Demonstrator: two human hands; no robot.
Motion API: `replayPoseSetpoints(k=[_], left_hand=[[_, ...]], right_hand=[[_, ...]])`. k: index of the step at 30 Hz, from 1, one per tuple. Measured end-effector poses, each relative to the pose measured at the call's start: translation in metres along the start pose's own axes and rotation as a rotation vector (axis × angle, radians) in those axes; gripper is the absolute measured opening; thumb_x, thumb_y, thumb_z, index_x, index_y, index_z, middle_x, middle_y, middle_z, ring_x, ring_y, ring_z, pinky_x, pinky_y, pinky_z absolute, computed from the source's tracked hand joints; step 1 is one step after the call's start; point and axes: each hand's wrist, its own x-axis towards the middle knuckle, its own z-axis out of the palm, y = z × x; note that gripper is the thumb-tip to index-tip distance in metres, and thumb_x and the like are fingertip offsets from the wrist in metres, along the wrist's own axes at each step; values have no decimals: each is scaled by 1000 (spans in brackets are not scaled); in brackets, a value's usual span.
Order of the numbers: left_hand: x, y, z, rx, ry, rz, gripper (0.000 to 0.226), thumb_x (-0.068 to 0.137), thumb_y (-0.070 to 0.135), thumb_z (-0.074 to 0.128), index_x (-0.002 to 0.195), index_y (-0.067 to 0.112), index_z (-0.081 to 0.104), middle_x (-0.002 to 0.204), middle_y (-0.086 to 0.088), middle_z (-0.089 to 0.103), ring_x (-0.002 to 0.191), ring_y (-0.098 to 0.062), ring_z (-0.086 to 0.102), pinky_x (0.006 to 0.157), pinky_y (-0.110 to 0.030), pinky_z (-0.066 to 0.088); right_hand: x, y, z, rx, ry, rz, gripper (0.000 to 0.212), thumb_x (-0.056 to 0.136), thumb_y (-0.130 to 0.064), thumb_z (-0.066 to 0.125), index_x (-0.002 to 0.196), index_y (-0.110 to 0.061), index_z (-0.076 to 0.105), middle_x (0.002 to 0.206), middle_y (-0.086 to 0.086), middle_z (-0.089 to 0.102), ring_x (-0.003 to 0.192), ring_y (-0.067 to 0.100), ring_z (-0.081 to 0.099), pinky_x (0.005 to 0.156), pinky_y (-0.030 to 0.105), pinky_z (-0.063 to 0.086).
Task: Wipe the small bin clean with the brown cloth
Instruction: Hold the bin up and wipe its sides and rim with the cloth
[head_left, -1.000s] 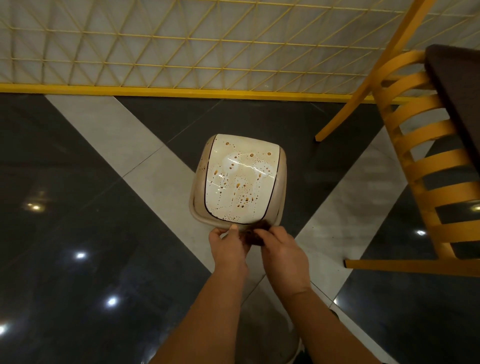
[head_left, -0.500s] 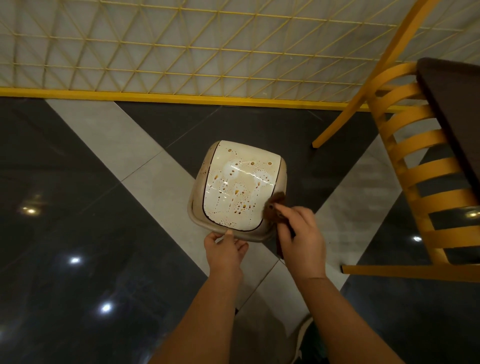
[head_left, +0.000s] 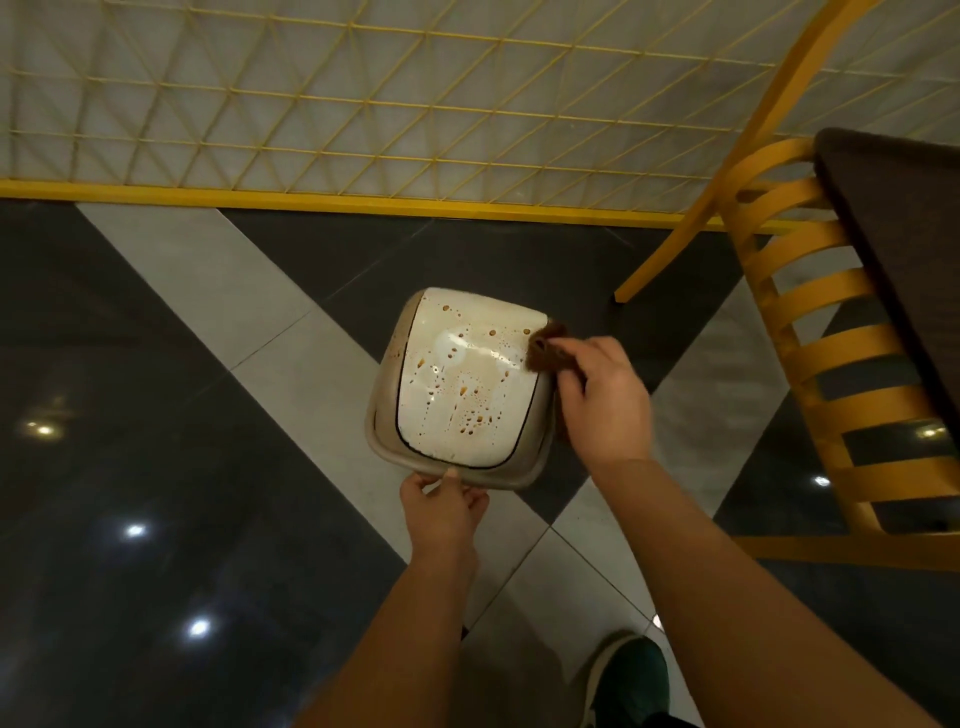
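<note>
Brown spots covered the pale lid of the small bin (head_left: 462, 387), and the head view, the only one, showed it standing on the floor (head_left: 171, 374) where a light tile stripe crossed the dark glossy tiles, near the foot of a yellow chair (head_left: 810, 332) and short of the yellow lattice wall (head_left: 363, 104).

The left hand (head_left: 441, 506) was at the bin's near rim, thumb laid on top of the edge and fingers curled under it, pinning it. The right hand (head_left: 597, 395) had its fingers folded around the brown cloth (head_left: 545, 351), a bunched wad pressed on the lid's far right corner; part of the cloth was hidden under the hand.

The bin looked like thin, light plastic, the sort that skates on a polished floor, so I judged that the rim grip was the right place to brace it. The lid shone, wet and slick, and seemed to be a swing flap that might tip under hard pressure. The cloth looked soft and limp, best kept wadded. Most of the lid was spotted, so the wiping looked barely begun.

A green shoe (head_left: 628, 675) showed at the bottom edge.
</note>
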Motion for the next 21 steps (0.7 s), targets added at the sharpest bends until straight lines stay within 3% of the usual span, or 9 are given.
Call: replayPoseSetpoints(k=[5, 9, 11, 16, 21], left_hand=[[1, -2, 3, -12, 17, 15, 12, 98, 10, 50, 106, 16, 44, 95, -14, 59, 83, -23, 62, 68, -28, 51], [-1, -4, 0, -14, 1, 30, 16, 98, 7, 48, 111, 12, 42, 96, -18, 60, 83, -25, 63, 69, -30, 53], [-1, -3, -1, -11, -12, 30, 14, 98, 7, 48, 110, 13, 42, 93, -17, 59, 80, -23, 62, 68, -29, 53], [2, -4, 1, 6, -6, 20, 13, 98, 10, 49, 109, 15, 42, 92, -14, 60, 84, -24, 62, 72, -29, 52], [2, -3, 3, 7, 10, 22, 17, 97, 12, 51, 112, 16, 43, 98, -15, 60, 89, -25, 63, 75, -31, 52]], right_hand=[[-45, 1, 13, 70, -18, -6, 31, 90, -10, 57, 119, -21, 63, 118, -1, 57, 97, 3, 48, 81, 8, 35], [-108, 12, 37, 47, -190, -111, 33, 78, -5, 72, 107, -22, 69, 102, 1, 65, 84, 15, 65, 69, 22, 57], [-109, 14, 36, 36, -216, -127, 35, 76, -5, 74, 106, -22, 70, 99, 1, 65, 81, 18, 66, 64, 23, 57], [-34, 3, 7, 78, -13, -44, 30, 88, -8, 60, 116, -20, 66, 108, 0, 58, 88, 9, 55, 74, 17, 44], [-10, -2, 8, 65, 19, 48, 29, 94, -14, 54, 120, -22, 62, 113, -5, 56, 90, 3, 50, 75, 5, 35]])
